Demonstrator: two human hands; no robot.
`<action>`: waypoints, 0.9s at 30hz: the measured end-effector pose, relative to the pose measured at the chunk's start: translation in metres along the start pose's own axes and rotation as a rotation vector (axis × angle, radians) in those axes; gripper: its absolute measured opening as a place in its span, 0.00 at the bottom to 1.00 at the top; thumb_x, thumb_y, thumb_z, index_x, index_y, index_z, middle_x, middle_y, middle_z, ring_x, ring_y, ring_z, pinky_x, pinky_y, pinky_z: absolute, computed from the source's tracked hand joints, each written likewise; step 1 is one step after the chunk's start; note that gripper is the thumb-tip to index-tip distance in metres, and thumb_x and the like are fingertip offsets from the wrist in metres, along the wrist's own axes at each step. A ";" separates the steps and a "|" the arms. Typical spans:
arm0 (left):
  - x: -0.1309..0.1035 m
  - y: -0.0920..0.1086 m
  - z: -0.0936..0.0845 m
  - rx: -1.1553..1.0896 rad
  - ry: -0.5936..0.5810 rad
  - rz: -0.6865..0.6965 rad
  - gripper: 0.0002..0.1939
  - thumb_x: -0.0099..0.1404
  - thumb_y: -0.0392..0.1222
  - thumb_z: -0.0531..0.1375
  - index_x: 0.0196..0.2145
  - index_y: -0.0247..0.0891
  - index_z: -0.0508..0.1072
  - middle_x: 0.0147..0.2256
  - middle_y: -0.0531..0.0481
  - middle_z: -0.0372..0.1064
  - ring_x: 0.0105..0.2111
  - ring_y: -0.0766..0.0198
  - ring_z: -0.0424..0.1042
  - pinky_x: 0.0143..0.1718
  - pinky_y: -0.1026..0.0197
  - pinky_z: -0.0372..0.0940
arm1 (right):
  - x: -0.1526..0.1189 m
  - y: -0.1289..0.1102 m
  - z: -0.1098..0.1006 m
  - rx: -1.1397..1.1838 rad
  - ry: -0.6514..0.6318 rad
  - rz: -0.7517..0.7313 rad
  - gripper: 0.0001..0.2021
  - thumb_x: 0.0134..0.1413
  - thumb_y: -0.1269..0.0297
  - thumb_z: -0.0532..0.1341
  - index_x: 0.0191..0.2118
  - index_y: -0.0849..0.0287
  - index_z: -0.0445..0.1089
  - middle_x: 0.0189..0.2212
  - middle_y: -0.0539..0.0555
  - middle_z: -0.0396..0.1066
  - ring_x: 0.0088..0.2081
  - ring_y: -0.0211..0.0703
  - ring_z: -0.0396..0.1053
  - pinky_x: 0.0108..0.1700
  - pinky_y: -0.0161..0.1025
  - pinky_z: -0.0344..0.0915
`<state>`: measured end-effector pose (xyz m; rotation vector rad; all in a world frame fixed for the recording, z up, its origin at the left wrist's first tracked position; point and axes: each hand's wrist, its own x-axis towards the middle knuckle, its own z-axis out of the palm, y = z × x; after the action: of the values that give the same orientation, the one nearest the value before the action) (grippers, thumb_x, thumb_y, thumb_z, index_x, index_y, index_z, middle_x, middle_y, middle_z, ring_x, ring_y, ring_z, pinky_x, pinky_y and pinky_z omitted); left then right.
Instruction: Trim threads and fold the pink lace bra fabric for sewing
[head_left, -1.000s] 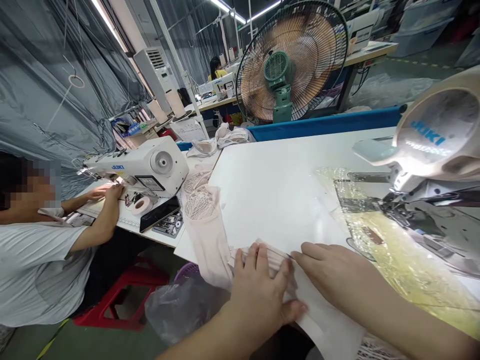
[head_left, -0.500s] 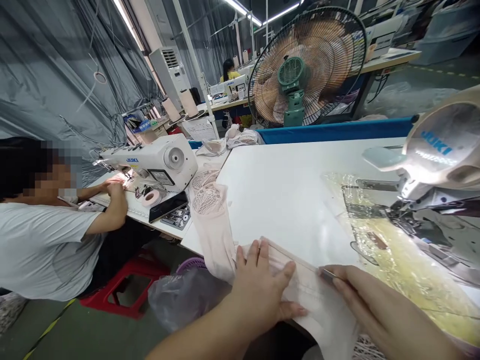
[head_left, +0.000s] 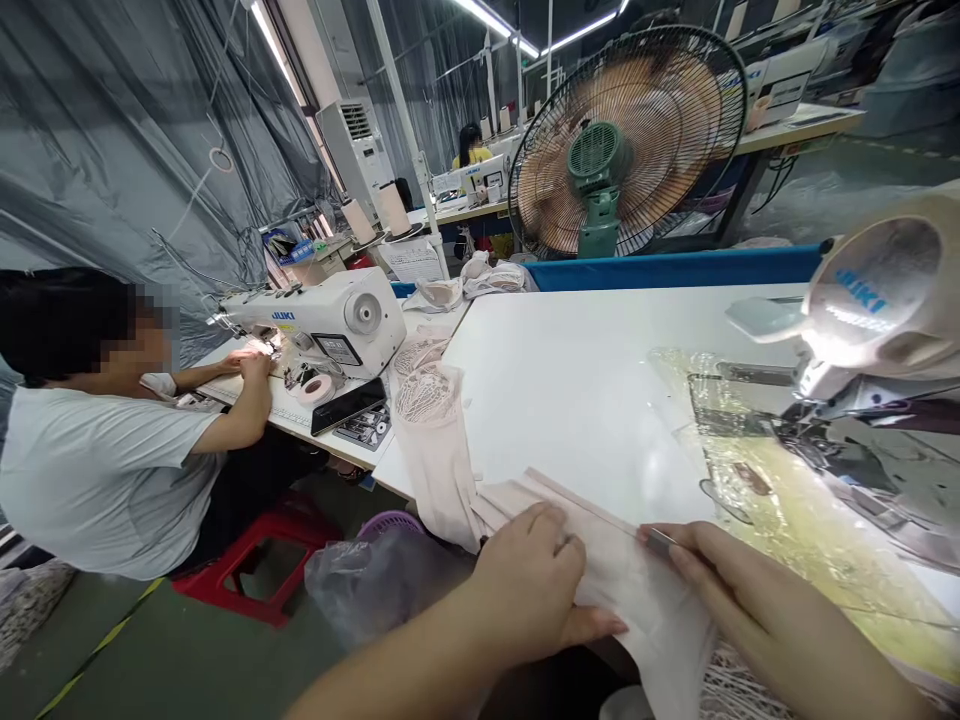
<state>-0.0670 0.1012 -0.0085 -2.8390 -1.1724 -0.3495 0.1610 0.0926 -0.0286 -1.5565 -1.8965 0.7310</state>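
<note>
A pale pink fabric piece (head_left: 592, 545) lies over the front edge of the white table, its lower part hanging off. My left hand (head_left: 529, 580) rests on it with fingers curled into the cloth and thumb stretched to the right. At the fabric's right, my right hand (head_left: 739, 590) pinches a small flat metal tool (head_left: 660, 541), its tip at the fabric's upper edge. Most of the tool is hidden in the fingers, so its kind is unclear. Another pale pink piece with lace cups (head_left: 427, 400) lies just left.
On the right stands a sewing machine (head_left: 877, 290) beside yellow plastic-covered tabletop (head_left: 810, 540). A co-worker (head_left: 112, 430) sits at another machine (head_left: 337, 320) on the left. A black phone (head_left: 349, 405) lies there. A plastic bag (head_left: 382, 585) hangs below the front edge. Behind the table (head_left: 555, 370) spins a fan (head_left: 626, 140).
My left hand's fingers, spread flat on the fabric before, have curled in, and the cloth beside them is more wrinkled. The right hand keeps its pinch. The view has shifted slightly.
</note>
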 end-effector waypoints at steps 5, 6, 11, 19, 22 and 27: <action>0.004 0.006 0.006 0.078 -0.015 -0.084 0.45 0.55 0.72 0.55 0.54 0.28 0.66 0.43 0.38 0.70 0.45 0.52 0.68 0.49 0.52 0.66 | -0.001 -0.006 0.001 -0.014 0.037 -0.011 0.16 0.61 0.53 0.48 0.33 0.51 0.69 0.35 0.55 0.78 0.37 0.51 0.76 0.35 0.44 0.74; 0.004 0.006 0.006 0.093 -0.020 -0.099 0.46 0.53 0.73 0.55 0.55 0.29 0.66 0.45 0.38 0.70 0.46 0.51 0.67 0.50 0.52 0.65 | -0.001 -0.007 0.001 -0.016 0.039 -0.007 0.16 0.61 0.52 0.47 0.33 0.51 0.69 0.34 0.55 0.78 0.37 0.51 0.76 0.35 0.44 0.74; -0.002 0.000 0.000 0.109 -0.064 -0.058 0.46 0.53 0.76 0.51 0.57 0.36 0.65 0.59 0.38 0.60 0.52 0.47 0.63 0.50 0.48 0.62 | 0.000 -0.015 -0.003 -0.008 0.056 -0.009 0.14 0.58 0.54 0.49 0.31 0.51 0.69 0.32 0.55 0.78 0.35 0.52 0.77 0.32 0.44 0.74; 0.003 -0.008 -0.022 0.015 -0.215 -0.035 0.43 0.52 0.75 0.53 0.56 0.42 0.66 0.60 0.36 0.59 0.50 0.44 0.65 0.46 0.43 0.64 | 0.000 -0.010 0.001 -0.016 0.079 -0.014 0.14 0.59 0.55 0.49 0.33 0.52 0.70 0.33 0.55 0.78 0.34 0.52 0.77 0.31 0.43 0.74; 0.005 -0.011 -0.030 -0.028 -0.254 -0.031 0.41 0.52 0.75 0.54 0.55 0.45 0.67 0.60 0.36 0.58 0.51 0.43 0.65 0.45 0.42 0.65 | 0.000 -0.009 0.001 -0.022 0.072 -0.009 0.15 0.59 0.55 0.49 0.34 0.52 0.70 0.33 0.55 0.79 0.34 0.51 0.77 0.32 0.43 0.74; 0.005 -0.020 -0.039 -0.087 -0.311 -0.022 0.39 0.51 0.73 0.56 0.56 0.53 0.67 0.62 0.39 0.55 0.54 0.42 0.64 0.46 0.44 0.64 | 0.000 0.000 0.000 -0.041 0.014 -0.018 0.15 0.60 0.54 0.49 0.37 0.52 0.71 0.36 0.54 0.79 0.36 0.51 0.77 0.32 0.43 0.74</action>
<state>-0.0848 0.1140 0.0299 -3.0388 -1.2652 0.0464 0.1607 0.0928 -0.0286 -1.5632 -1.9242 0.6761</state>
